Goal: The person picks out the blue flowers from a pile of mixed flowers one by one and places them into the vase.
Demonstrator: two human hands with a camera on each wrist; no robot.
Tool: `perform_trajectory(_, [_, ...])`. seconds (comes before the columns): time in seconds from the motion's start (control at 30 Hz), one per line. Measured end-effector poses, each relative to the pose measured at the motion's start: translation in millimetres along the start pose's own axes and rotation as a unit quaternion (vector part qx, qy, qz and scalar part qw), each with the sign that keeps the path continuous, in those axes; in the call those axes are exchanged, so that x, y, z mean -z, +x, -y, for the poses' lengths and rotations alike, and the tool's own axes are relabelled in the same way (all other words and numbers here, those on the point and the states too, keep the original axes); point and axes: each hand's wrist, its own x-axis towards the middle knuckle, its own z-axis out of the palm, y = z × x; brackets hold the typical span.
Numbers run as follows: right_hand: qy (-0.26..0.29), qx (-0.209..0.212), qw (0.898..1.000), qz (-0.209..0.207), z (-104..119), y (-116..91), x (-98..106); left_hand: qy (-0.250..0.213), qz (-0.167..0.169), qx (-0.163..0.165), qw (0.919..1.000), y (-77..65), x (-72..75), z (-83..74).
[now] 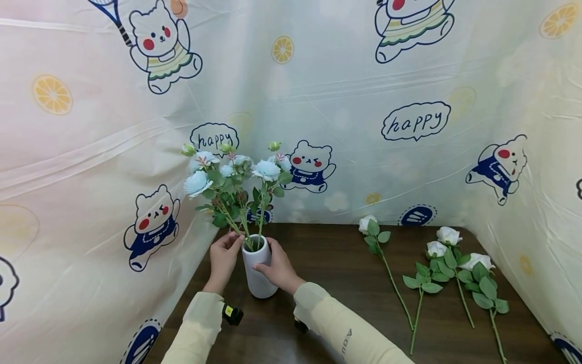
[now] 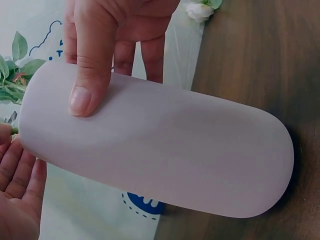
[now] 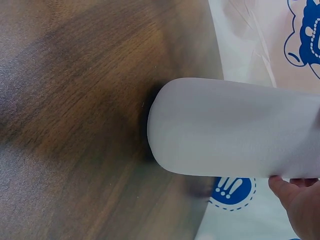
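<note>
A white vase (image 1: 259, 273) stands upright on the table, holding several long-stemmed light blue flowers (image 1: 267, 170) with green leaves and buds. My right hand (image 1: 281, 267) grips its upper right side. In the left wrist view, the right thumb (image 2: 90, 92) presses on the vase's front, with other fingers behind it. Thumb and fingertips of my left hand (image 1: 224, 260) pinch a flower stem (image 1: 233, 222) at the left of the rim. Near the vase top, the left hand (image 2: 22, 195) shows partly in the left wrist view. The stems' lower ends are hidden inside the vase.
Several white roses (image 1: 449, 236) with leafy green stems lie on the right side of the dark wooden table (image 1: 332, 263). A printed cloth (image 1: 345, 91) with bears and orange slices hangs behind the table and along both sides.
</note>
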Motion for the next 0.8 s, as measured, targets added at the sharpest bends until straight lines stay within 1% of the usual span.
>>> perform_trajectory(0.23, [-0.001, 0.006, 1.000, -0.001, 0.8, -0.6, -0.8, 0.016, -0.010, 0.008, 0.9998, -2.4, -1.8, -1.2])
perform_trajectory(0.33, [0.002, 0.009, 1.000, -0.001, 1.7, -1.6, -0.3, 0.032, -0.014, 0.013, 0.9993, -3.4, -2.4, -1.7])
perform_trajectory(0.6, [-0.002, -0.003, 1.000, 0.002, 3.0, -2.9, -0.4, 0.051, -0.027, 0.016, 0.9982, -3.6, -4.6, -0.1])
perform_trajectory(0.8, [-0.004, -0.006, 1.000, 0.002, 1.3, -2.0, -0.9, 0.038, -0.036, 0.014, 0.9985, -4.5, -4.7, 1.5])
